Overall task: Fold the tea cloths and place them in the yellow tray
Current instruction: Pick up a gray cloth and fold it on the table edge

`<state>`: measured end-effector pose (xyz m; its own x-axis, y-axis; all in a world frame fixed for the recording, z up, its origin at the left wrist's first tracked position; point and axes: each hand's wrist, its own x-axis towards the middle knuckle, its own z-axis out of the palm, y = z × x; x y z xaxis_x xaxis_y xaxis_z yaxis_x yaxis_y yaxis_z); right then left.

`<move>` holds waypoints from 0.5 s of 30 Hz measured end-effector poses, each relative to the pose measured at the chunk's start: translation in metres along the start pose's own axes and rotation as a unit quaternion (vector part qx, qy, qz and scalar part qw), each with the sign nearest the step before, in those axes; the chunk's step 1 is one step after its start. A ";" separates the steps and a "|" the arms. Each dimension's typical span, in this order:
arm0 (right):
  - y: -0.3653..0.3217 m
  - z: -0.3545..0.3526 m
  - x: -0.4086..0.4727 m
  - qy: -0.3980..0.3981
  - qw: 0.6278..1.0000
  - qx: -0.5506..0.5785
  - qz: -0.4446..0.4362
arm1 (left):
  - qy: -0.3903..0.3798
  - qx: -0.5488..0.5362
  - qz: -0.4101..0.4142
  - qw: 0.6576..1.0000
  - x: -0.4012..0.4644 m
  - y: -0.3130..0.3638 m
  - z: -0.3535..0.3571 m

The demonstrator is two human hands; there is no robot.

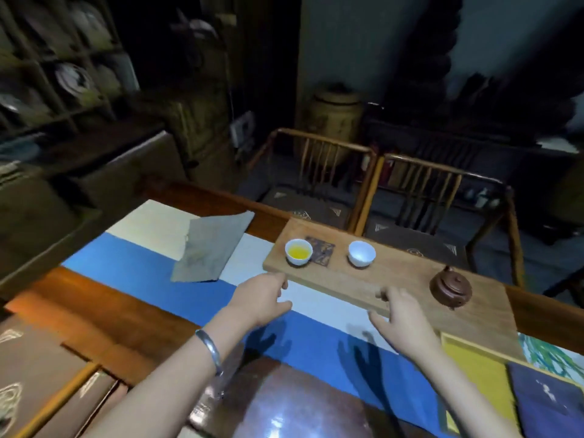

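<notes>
A grey tea cloth (211,248) lies flat and unfolded on the blue and white table runner (132,267), at the far left. The yellow tray (474,371) sits at the near right edge of the table, with a dark blue folded cloth (550,403) lying in it. My left hand (262,298) hovers over the runner with its fingers apart, holding nothing, a hand's width right of the grey cloth. My right hand (398,314) is also spread and empty, its fingertips at the near edge of a wooden tea board (395,279).
On the wooden tea board stand a white cup with yellow tea (298,251), an empty white cup (361,253), a dark square coaster (320,250) and a small brown clay teapot (451,287). Two wooden chairs (410,197) stand beyond the table. Brown cushions (38,368) lie at the near left.
</notes>
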<state>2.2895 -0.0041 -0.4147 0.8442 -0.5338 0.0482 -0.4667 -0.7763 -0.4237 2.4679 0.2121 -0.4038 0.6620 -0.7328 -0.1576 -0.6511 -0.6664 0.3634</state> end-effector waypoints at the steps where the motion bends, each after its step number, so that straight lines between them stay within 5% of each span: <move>1: -0.020 0.002 0.007 -0.007 1.000 0.002 -0.013 | 0.010 -0.002 -0.012 1.000 -0.009 -0.016 -0.011; 15: -0.156 0.041 0.090 -0.072 0.980 -0.068 -0.173 | 0.056 -0.043 -0.150 0.986 -0.048 -0.127 -0.070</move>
<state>2.4491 0.0828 -0.3815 0.9820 -0.1858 0.0348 -0.1690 -0.9453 -0.2789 2.5448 0.3414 -0.3781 0.8603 -0.4811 -0.1684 -0.3892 -0.8333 0.3926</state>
